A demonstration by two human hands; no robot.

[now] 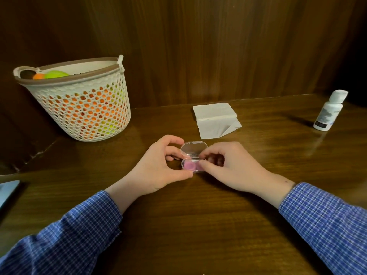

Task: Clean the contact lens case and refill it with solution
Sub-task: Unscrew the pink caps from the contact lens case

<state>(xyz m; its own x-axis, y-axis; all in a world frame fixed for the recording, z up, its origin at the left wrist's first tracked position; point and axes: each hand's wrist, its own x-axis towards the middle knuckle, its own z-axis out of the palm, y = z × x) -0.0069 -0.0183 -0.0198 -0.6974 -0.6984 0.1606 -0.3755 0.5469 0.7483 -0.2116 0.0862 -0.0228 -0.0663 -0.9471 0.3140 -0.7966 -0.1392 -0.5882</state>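
A small clear plastic box (pixel 193 148) lies on the wooden table with its lid swung back flat. Inside its base sits a pink contact lens case (pixel 189 166). My left hand (pixel 158 167) pinches the box's left end between thumb and fingers. My right hand (pixel 228 165) holds the right end, its thumb and forefinger on the pink case, hiding that half. A white solution bottle (pixel 328 111) with a flip cap stands at the far right. Folded white tissue (pixel 215 120) lies just behind the box.
A white perforated basket (pixel 83 100) with orange and green balls stands at the back left. A dark wood wall (pixel 198 46) closes the back. A flat grey object (pixel 8 190) pokes in at the left edge. Blue checked sleeves cover both forearms.
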